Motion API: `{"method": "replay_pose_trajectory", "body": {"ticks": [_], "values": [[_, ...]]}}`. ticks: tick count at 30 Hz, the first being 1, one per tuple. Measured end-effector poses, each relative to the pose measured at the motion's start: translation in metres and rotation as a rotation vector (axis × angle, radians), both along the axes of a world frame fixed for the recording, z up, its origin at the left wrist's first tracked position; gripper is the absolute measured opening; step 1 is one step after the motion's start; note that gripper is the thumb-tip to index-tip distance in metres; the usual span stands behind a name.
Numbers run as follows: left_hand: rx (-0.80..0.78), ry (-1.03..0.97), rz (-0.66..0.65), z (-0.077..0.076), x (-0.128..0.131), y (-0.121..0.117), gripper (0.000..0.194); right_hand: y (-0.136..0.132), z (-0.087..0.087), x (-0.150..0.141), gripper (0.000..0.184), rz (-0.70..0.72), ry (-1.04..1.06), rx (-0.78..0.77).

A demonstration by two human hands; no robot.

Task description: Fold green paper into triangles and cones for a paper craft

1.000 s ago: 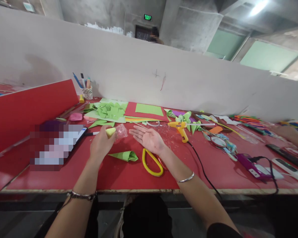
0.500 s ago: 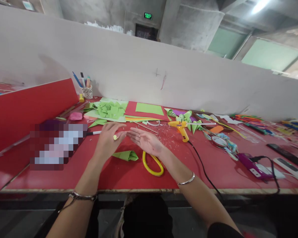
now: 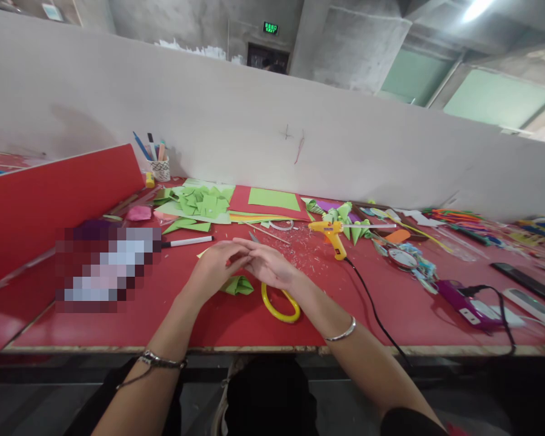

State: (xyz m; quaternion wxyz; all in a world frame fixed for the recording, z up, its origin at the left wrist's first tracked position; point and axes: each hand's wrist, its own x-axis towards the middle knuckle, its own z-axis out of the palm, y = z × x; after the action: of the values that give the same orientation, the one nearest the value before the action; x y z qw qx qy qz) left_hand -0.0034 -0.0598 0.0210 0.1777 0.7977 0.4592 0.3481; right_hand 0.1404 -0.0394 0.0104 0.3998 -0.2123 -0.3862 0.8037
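My left hand (image 3: 215, 263) and my right hand (image 3: 270, 264) meet over the table, with their fingertips touching and overlapping. The left fingers curve, leaving a gap above the thumb; nothing shows in them. My right hand is stretched out with its palm partly turned up, nothing visible on it. Under the hands lies a rolled green paper cone (image 3: 240, 285), partly covered by my left hand. Yellow-handled scissors (image 3: 281, 312) lie below my right hand, which hides their middle. A white marker (image 3: 191, 241) with a black cap rests beyond my left hand.
A yellow glue gun (image 3: 330, 236) with a black cord lies to the right, near paper scraps. Green paper pieces (image 3: 204, 203) are piled at the back. A purple power strip (image 3: 467, 306) sits far right, a pen cup (image 3: 160, 168) back left. A red divider (image 3: 63, 206) stands left.
My left hand has moved right and slightly down, so its fingers now touch my right hand. More of the marker shows, and less of the green cone. My right hand has hardly moved.
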Motion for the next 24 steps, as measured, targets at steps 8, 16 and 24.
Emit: {"method": "replay_pose_trajectory", "body": {"ticks": [8, 16, 24], "values": [[-0.045, -0.048, -0.003, 0.0, -0.002, 0.001, 0.019, 0.004, -0.003, 0.001, 0.036, 0.013, 0.012, 0.01], [0.07, 0.14, 0.155, -0.008, -0.007, 0.005, 0.023, 0.003, 0.004, 0.005, 0.052, -0.006, 0.033, 0.062], [0.124, 0.322, 0.13, -0.006, -0.007, 0.004, 0.021, 0.001, 0.001, 0.004, 0.055, 0.032, -0.066, 0.225]]}}
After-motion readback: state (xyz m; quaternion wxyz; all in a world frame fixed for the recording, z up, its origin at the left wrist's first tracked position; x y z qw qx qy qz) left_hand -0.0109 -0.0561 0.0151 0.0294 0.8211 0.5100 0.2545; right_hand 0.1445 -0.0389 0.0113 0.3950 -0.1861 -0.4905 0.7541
